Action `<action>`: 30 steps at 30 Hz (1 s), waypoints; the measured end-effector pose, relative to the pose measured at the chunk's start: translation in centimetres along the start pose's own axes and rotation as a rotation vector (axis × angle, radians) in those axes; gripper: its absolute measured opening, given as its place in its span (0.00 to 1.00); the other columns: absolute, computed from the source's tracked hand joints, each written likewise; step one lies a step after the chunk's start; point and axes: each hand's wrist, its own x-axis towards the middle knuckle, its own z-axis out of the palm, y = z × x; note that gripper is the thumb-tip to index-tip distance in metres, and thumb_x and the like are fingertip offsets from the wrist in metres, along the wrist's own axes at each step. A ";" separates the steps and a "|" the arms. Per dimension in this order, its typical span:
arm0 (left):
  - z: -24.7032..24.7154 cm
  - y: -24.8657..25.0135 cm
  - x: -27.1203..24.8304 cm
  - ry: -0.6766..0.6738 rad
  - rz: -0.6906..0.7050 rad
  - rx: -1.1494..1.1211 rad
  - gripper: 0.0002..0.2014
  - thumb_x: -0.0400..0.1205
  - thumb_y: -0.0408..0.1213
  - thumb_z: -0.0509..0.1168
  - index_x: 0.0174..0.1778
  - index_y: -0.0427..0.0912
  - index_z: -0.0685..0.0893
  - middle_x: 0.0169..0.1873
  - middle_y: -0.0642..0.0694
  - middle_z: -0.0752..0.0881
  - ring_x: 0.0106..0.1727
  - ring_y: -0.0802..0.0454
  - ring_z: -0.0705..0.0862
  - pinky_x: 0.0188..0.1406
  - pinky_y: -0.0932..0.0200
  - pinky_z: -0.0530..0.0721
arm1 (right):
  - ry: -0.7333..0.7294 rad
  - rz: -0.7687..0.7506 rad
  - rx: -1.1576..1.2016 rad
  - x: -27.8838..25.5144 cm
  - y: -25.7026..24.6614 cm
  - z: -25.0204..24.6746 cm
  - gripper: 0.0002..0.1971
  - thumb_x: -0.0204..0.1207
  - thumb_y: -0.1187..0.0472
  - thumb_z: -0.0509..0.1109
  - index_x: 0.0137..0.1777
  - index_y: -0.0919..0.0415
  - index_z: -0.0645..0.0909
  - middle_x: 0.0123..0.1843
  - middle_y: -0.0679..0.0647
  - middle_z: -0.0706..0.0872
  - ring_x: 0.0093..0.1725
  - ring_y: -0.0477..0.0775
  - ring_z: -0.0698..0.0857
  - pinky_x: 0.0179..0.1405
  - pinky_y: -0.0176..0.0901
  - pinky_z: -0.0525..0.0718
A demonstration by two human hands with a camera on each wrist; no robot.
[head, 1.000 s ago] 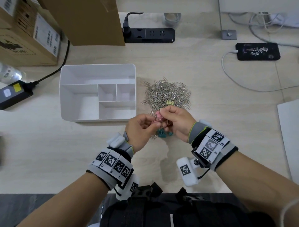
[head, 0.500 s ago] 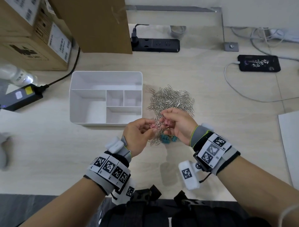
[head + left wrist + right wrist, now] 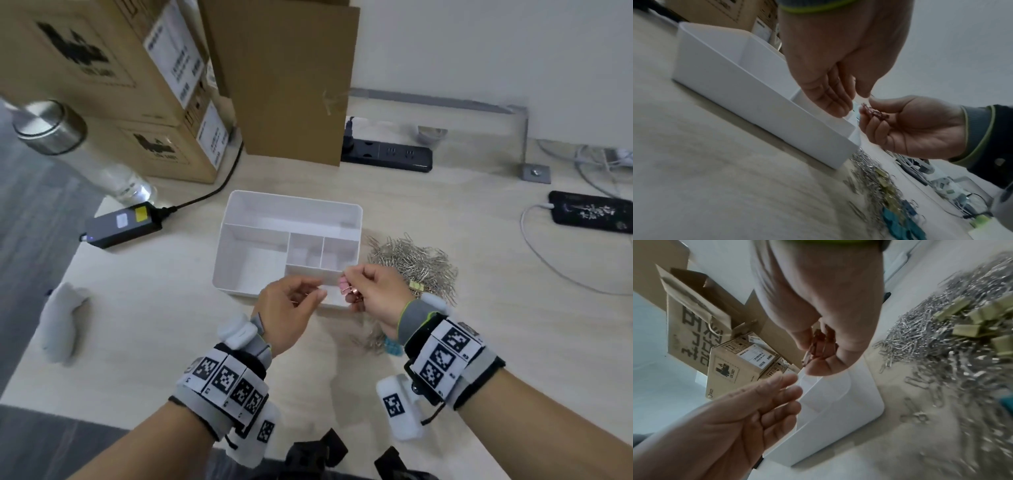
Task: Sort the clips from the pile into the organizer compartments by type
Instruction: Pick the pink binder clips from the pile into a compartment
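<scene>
Over the near right corner of the white organizer (image 3: 291, 205), the right hand (image 3: 373, 294) pinches a small bunch of pink binder clips (image 3: 344, 286) between thumb and fingers, their wire handles showing below the fingertips. The left hand (image 3: 287, 311) hovers just beside it, fingers relaxed and nearly straight, holding nothing that can be made out; the right wrist view shows its palm open beside the organizer's wall.

Half a second ago both hands were together over the pile, working the pink clips free of loose paper clips. Now the pair has swung left to the organizer, and the left hand has let go. That reads as the untangling finished and the carry nearly done: the clips appear ready to drop into the long front compartment, though which compartment is meant cannot be told.

Every compartment in sight looks bare, so the sort seems barely begun. The pile of silver paper clips (image 3: 414, 263) lies just right of the organizer on the pale table (image 3: 137, 342), with yellow binder clips (image 3: 416, 286) on it and teal binder clips (image 3: 392, 347) at its near edge, partly hidden under the right wrist. Cardboard boxes (image 3: 102, 85), a power strip (image 3: 387, 156) and a charging phone (image 3: 592, 216) stand farther back.
</scene>
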 end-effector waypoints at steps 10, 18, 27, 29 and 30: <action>-4.1 -2.2 3.1 0.081 0.171 0.342 0.14 0.80 0.34 0.72 0.62 0.43 0.86 0.54 0.52 0.82 0.47 0.57 0.81 0.41 0.79 0.78 | 0.079 -0.163 -0.477 4.9 -3.9 4.4 0.05 0.73 0.61 0.72 0.40 0.50 0.84 0.39 0.46 0.88 0.40 0.53 0.89 0.41 0.40 0.85; -3.8 -3.6 3.6 0.000 0.149 0.354 0.17 0.81 0.35 0.71 0.66 0.46 0.83 0.55 0.48 0.82 0.47 0.60 0.80 0.41 0.79 0.77 | -0.039 -0.362 -1.116 4.8 -4.6 6.7 0.09 0.77 0.59 0.68 0.56 0.51 0.80 0.57 0.50 0.82 0.54 0.55 0.83 0.44 0.42 0.75; -3.7 -4.1 3.4 0.005 0.159 0.321 0.17 0.80 0.31 0.70 0.65 0.47 0.83 0.53 0.49 0.83 0.46 0.66 0.80 0.42 0.80 0.76 | -0.079 -0.356 -1.083 5.0 -3.7 6.8 0.12 0.73 0.65 0.66 0.51 0.48 0.81 0.53 0.48 0.81 0.50 0.55 0.83 0.49 0.47 0.82; -3.8 -4.2 3.5 0.002 0.172 0.323 0.18 0.80 0.31 0.70 0.64 0.48 0.83 0.53 0.49 0.83 0.46 0.66 0.81 0.42 0.79 0.77 | -0.067 -0.380 -1.026 4.9 -3.5 6.6 0.13 0.72 0.66 0.67 0.51 0.48 0.81 0.53 0.47 0.81 0.51 0.53 0.83 0.52 0.49 0.83; -3.8 -4.2 3.4 -0.008 0.186 0.327 0.18 0.80 0.31 0.70 0.64 0.50 0.82 0.53 0.50 0.82 0.47 0.66 0.81 0.41 0.78 0.76 | -0.051 -0.394 -0.982 4.7 -3.4 6.2 0.13 0.72 0.66 0.67 0.52 0.48 0.82 0.54 0.47 0.81 0.52 0.52 0.82 0.54 0.48 0.82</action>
